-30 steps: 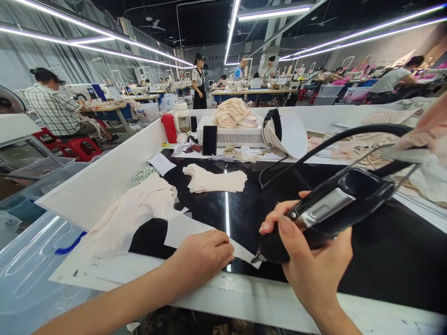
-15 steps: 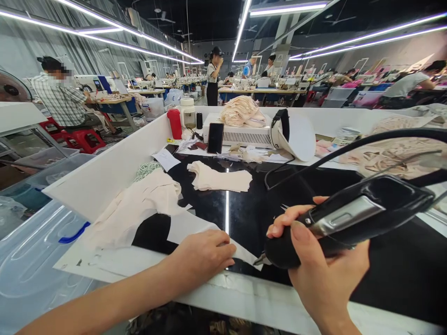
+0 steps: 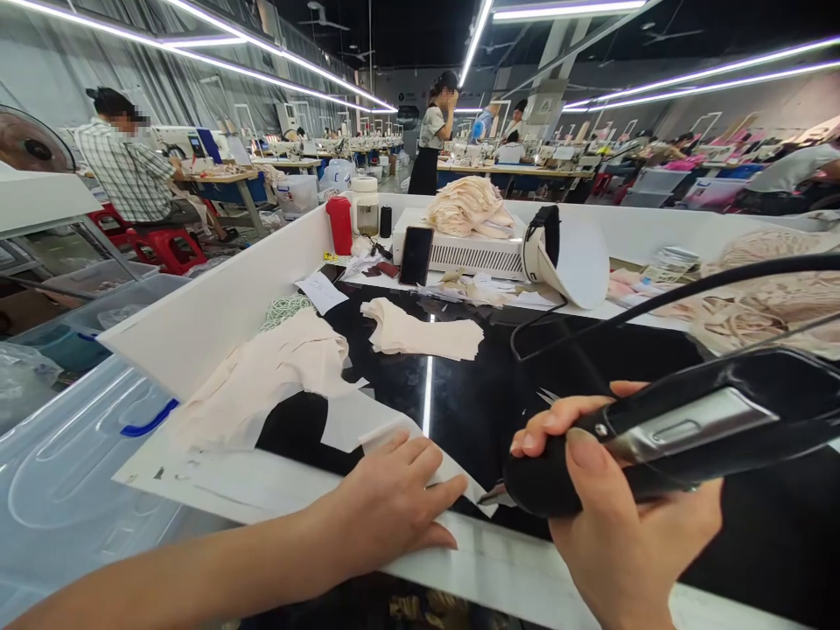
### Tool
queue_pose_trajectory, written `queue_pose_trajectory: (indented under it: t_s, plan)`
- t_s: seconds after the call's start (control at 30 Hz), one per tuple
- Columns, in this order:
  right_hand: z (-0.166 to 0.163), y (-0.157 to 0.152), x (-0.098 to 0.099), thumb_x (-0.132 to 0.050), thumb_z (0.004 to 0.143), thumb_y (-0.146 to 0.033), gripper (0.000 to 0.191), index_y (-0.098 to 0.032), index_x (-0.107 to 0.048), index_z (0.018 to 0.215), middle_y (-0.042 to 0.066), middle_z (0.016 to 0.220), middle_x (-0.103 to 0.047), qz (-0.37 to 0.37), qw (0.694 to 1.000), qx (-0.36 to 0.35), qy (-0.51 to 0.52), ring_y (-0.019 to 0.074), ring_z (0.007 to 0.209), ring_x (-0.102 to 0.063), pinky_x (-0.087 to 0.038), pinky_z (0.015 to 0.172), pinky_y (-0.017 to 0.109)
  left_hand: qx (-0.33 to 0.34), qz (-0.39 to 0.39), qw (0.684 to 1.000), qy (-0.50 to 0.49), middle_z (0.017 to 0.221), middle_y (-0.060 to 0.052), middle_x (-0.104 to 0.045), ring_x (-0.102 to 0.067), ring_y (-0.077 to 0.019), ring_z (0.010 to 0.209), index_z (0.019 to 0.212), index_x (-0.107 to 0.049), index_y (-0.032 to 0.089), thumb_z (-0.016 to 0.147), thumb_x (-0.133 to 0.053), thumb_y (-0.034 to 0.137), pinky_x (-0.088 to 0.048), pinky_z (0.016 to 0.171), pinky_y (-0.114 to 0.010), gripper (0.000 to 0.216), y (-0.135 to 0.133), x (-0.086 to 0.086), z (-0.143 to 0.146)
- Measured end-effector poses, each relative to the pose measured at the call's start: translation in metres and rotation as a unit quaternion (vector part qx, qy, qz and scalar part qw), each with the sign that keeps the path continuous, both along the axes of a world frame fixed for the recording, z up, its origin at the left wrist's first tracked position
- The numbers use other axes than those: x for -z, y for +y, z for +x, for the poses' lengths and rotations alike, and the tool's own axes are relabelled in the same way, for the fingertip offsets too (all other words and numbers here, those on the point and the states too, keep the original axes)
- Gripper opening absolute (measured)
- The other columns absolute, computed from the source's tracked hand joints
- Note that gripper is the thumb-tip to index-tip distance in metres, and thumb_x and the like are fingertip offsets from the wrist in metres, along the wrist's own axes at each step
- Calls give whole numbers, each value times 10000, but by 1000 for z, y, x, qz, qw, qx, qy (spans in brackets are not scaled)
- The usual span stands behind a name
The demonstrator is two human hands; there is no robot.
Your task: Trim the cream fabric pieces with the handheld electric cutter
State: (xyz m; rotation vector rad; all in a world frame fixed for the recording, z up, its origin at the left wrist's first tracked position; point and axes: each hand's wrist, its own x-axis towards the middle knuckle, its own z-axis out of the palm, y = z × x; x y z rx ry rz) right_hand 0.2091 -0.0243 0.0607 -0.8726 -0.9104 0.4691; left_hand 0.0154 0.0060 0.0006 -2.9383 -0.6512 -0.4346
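My right hand (image 3: 617,516) is wrapped round a black corded cutting tool (image 3: 662,437) with a silver plate on top. Its tip touches the corner of a white paper sheet (image 3: 367,429) near the front edge of the black glass table (image 3: 472,402). My left hand (image 3: 394,503) lies flat on that sheet with its fingers stretched out, just left of the tool's tip. A pale pink fabric piece (image 3: 269,385) rests on the sheet's far left part.
A stack of cut pink pieces (image 3: 420,334) lies mid-table. At the back stand a white box (image 3: 472,254) with folded fabric, a phone (image 3: 416,255), a red bottle (image 3: 340,225) and a white wall (image 3: 223,306). A clear bin lid (image 3: 72,472) sits left. Other workers sit beyond.
My left hand's fingers have stretched out flatter on the paper. The camera has swung a little, so everything sits slightly further right. The tool's tip stays at the paper's corner.
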Motion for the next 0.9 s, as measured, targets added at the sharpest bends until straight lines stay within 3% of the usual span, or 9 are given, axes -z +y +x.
queue_pose_trajectory:
  t_s: [0.4,0.67,0.9]
  plan:
    - [-2,17,-3,-924,778,-303,478,-257,-607,1133,-71,740,-727,15,999,24,26,171,532,-665,-598,549,347,6,-37,999,15,1064,-83,-646,-641,-271,1008,1339,-650,196,921,-837,595,-554,958,-396,607,1,-2,-2]
    - [-3,13,0,-904,803,-284,473,-266,-603,1168,-66,764,-728,1,1000,10,17,173,568,-671,-599,557,351,18,-54,998,-1,1101,-92,-625,-631,-270,986,1381,-636,217,926,-853,543,-543,920,-386,600,3,-2,-8]
    - [-5,7,2,-896,834,-297,457,-266,-595,1178,-56,776,-731,-1,1000,8,7,172,564,-670,-604,580,368,27,-63,998,-11,1164,-100,-629,-644,-270,1018,1415,-636,231,966,-821,512,-545,1001,-414,562,8,-4,-13]
